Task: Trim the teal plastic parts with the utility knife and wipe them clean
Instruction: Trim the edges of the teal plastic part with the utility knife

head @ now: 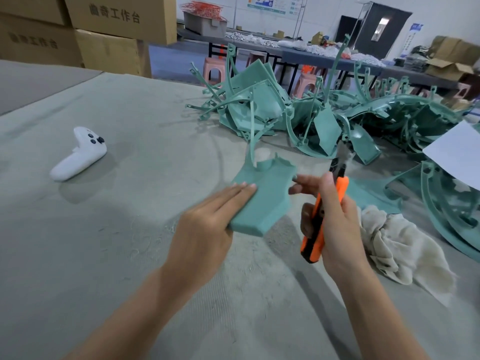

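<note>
Box (119, 19) lettering 工作台; knife (342, 185), teal part (262, 201)

I am at a cloth-covered workbench (130, 229) in a factory workshop. A heap of teal moulded parts (259, 107) lies before me, cardboard cartons (109, 19) are stacked to my left, and long tables (298, 55) with pink stools (211, 71) line the hall behind.

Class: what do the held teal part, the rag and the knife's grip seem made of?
The teal part: matte moulded plastic, by its thin rigid walls. The rag: soft off-white cloth, crumpled into folds. The utility knife grip: probably smooth orange plastic.
</note>
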A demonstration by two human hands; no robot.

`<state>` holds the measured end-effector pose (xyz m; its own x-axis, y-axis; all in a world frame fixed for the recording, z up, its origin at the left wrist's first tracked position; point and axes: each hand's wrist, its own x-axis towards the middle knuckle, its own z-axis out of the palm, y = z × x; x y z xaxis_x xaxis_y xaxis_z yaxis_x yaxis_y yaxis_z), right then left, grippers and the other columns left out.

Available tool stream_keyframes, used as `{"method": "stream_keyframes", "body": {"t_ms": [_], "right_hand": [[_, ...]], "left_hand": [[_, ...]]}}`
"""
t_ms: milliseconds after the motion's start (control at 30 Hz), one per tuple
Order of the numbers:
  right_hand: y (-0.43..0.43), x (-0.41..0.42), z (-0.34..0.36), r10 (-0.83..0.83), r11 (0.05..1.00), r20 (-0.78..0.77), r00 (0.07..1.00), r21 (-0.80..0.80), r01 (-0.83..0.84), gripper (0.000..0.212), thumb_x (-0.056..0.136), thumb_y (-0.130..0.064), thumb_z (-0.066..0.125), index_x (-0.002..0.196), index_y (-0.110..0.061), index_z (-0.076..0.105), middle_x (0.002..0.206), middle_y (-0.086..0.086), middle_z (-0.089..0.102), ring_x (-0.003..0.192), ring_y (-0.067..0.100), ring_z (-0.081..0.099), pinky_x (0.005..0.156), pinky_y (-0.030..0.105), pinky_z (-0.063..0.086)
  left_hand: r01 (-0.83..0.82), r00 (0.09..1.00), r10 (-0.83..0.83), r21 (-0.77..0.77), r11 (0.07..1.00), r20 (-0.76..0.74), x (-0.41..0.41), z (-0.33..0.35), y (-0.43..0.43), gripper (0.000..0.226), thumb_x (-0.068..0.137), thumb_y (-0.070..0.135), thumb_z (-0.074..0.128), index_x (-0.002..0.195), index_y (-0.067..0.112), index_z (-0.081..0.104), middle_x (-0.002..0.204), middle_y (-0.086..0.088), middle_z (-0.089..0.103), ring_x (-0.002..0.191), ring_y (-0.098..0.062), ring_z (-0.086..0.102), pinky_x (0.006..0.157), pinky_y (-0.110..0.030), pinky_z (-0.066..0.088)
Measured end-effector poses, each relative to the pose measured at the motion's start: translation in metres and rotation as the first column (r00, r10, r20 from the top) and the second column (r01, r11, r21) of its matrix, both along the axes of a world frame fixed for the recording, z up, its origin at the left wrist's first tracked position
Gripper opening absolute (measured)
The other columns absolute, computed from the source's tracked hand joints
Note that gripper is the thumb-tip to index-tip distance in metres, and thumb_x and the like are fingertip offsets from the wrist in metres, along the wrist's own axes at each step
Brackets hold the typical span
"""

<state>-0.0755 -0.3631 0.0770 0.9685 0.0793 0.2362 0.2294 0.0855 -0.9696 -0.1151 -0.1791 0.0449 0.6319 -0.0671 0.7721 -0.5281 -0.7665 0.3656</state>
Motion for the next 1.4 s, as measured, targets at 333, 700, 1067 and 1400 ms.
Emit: {"method": "stream_keyframes", "body": {"t_ms": [333, 700, 1067, 1400], "right_hand": [[0.009, -0.010, -0.008, 0.237, 0.916, 0.248, 0.939, -0.380, -0.131, 0.054, 0.092, -0.065, 0.043, 0.085, -0.015, 0.063, 0.059, -0.008, 0.045, 0.052, 0.008, 0.038, 0.052, 0.024, 0.029], [0.004, -0.013, -0.004, 0.291, 0.906, 0.298, 0.909, -0.391, -0.162, 0.075, 0.089, -0.074, 0.045, 0.078, -0.001, 0.056, 0.056, -0.010, 0.036, 0.052, 0.010, 0.032, 0.051, 0.030, 0.026], [0.003, -0.007, -0.007, 0.222, 0.918, 0.297, 0.929, -0.385, -0.097, 0.077, 0.085, -0.075, 0.049, 0.075, 0.001, 0.052, 0.058, 0.002, 0.032, 0.053, 0.015, 0.030, 0.051, 0.033, 0.024], [-0.002, 0.001, -0.012, -0.122, 0.821, 0.474, 0.872, -0.445, 0.357, 0.039, 0.091, -0.066, 0.049, 0.066, -0.038, 0.040, 0.054, -0.012, 0.039, 0.047, 0.005, 0.034, 0.048, 0.018, 0.024]], "left_hand": [[-0.191, 0.979, 0.199, -0.125, 0.974, 0.054, 0.003, 0.004, 0.005, 0.063, 0.068, -0.024, 0.070, 0.125, 0.003, 0.060, 0.127, -0.004, 0.054, 0.118, -0.018, 0.055, 0.096, -0.035, 0.045], [-0.225, 0.964, 0.241, -0.141, 0.964, 0.112, 0.005, 0.003, 0.005, 0.049, 0.077, -0.007, 0.053, 0.124, 0.002, 0.061, 0.127, -0.003, 0.052, 0.118, -0.015, 0.051, 0.099, -0.032, 0.042], [-0.228, 0.958, 0.241, -0.098, 0.969, 0.152, 0.000, 0.004, -0.002, 0.050, 0.066, -0.022, 0.057, 0.113, -0.006, 0.066, 0.121, -0.004, 0.054, 0.115, -0.015, 0.052, 0.104, -0.019, 0.034], [-0.187, 0.979, 0.191, -0.053, 0.981, 0.079, -0.003, 0.009, -0.009, 0.057, 0.060, -0.020, 0.053, 0.112, -0.003, 0.068, 0.114, -0.006, 0.064, 0.114, -0.015, 0.050, 0.098, -0.014, 0.037]]}}
